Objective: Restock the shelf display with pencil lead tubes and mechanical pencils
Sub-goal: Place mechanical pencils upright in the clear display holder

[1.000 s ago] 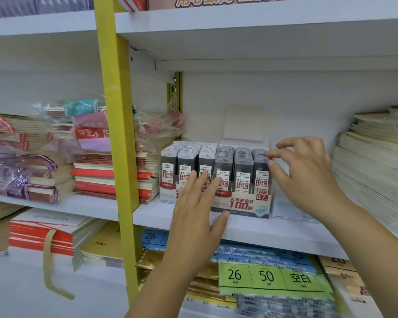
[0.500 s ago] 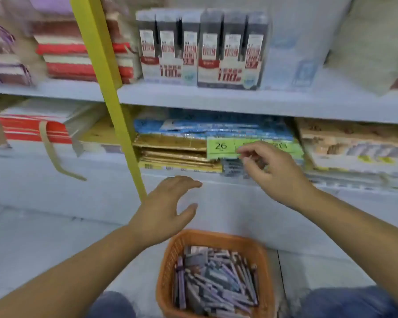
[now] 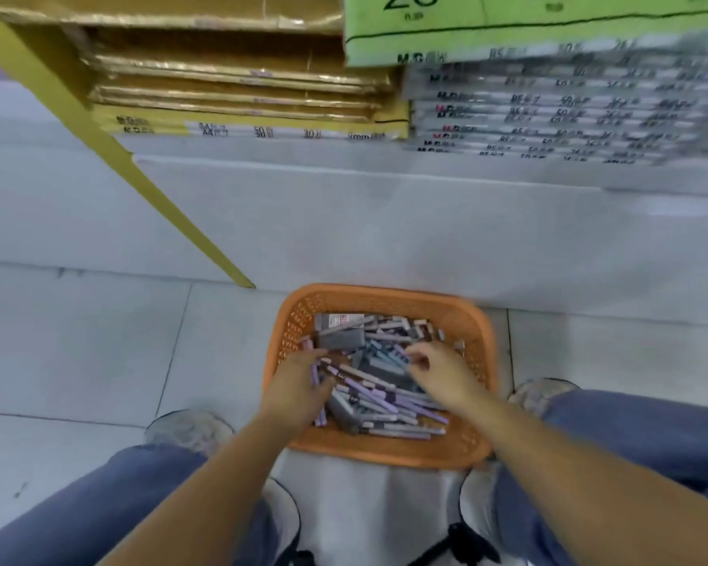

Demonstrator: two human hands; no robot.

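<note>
Stock for the shelf lies in the orange basket [image 3: 385,294] on the floor, lower centre of the frame: mechanical pencils [image 3: 379,396] in a loose heap, with grey lead tubes [image 3: 340,337] toward the basket's upper left.

The left grip [image 3: 299,388] is curled down into the left side of the heap and looks to be grasping a purple pencil [image 3: 315,371]. The right grip [image 3: 440,373] is curled over the middle of the pile, thumb meeting forefinger; whether it holds anything I cannot tell.

To pick well, lift from the top of the heap rather than dragging buried pieces, take one kind at a time, and turn the pencils parallel so they go up as one bundle.

Most pencils lie flat, long axes slanting from upper left to lower right; the purple one runs nearly top to bottom. Which ends are the tips is too blurred to say.
</note>
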